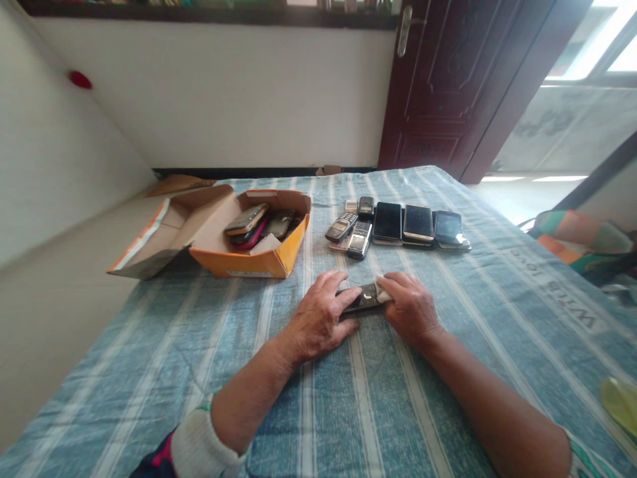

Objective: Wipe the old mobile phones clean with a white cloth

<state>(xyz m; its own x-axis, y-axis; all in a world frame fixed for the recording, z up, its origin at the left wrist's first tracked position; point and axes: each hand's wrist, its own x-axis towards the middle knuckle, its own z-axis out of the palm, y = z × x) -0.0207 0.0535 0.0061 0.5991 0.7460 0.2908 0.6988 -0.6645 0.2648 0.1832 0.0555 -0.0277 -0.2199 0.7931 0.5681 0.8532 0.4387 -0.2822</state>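
A dark mobile phone point(367, 296) lies sideways on the striped cloth, between my two hands. My left hand point(323, 315) grips its left end, with the thumb across the top and fingers along the edges. Pinched in my right hand point(412, 305) is a small white wipe point(382, 291), pressed against the phone's right end. Part of the phone is hidden under my left fingers. Beyond my hands stand rows of other phones, among them a keypad phone point(359, 240) and a black touchscreen phone point(387, 221).
An open orange cardboard box point(239, 263) holding several phones sits at the back left, its lid folded out leftward. The blue striped tablecloth point(209, 372) covers the table. A dark red door point(442, 86) rises behind. Something yellowish point(620, 401) lies at the right edge.
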